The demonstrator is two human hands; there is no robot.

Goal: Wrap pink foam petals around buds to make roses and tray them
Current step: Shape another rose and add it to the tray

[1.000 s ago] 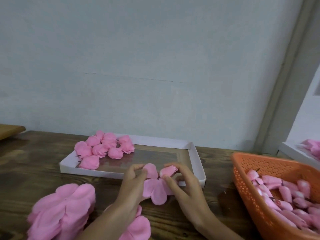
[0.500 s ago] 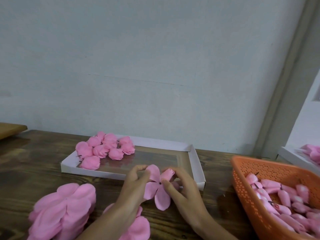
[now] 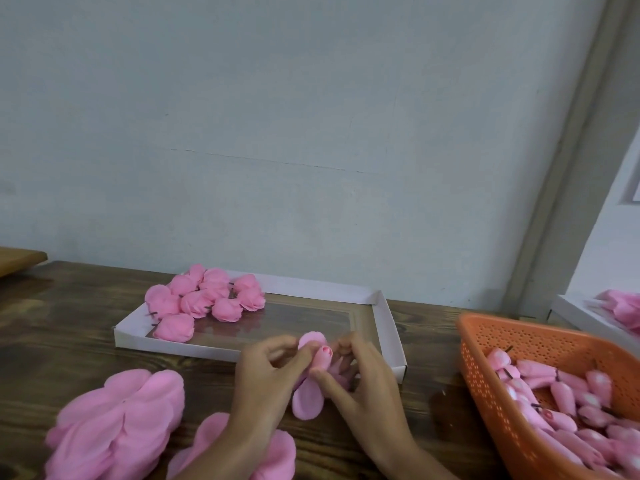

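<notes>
Just in front of the white tray (image 3: pixel 388 327), both hands work on one flower. My left hand (image 3: pixel 266 375) and my right hand (image 3: pixel 360 379) pinch a pink foam petal piece (image 3: pixel 308 398) that is folded up around a pink bud (image 3: pixel 323 355). One petal stands up behind the bud and another hangs down below it. Several finished pink roses (image 3: pixel 204 299) lie in the tray's left end. Stacks of loose foam petals (image 3: pixel 117 424) lie on the table at the lower left.
An orange plastic basket (image 3: pixel 485 362) on the right holds several pink buds (image 3: pixel 561 393). A second white tray (image 3: pixel 581 317) with pink roses shows at the far right edge. The dark wooden table (image 3: pixel 62 330) ends at a grey wall.
The petal piece lay spread flat between my hands before; now its petals are folded up around the bud, and both hands have closed in on it.
</notes>
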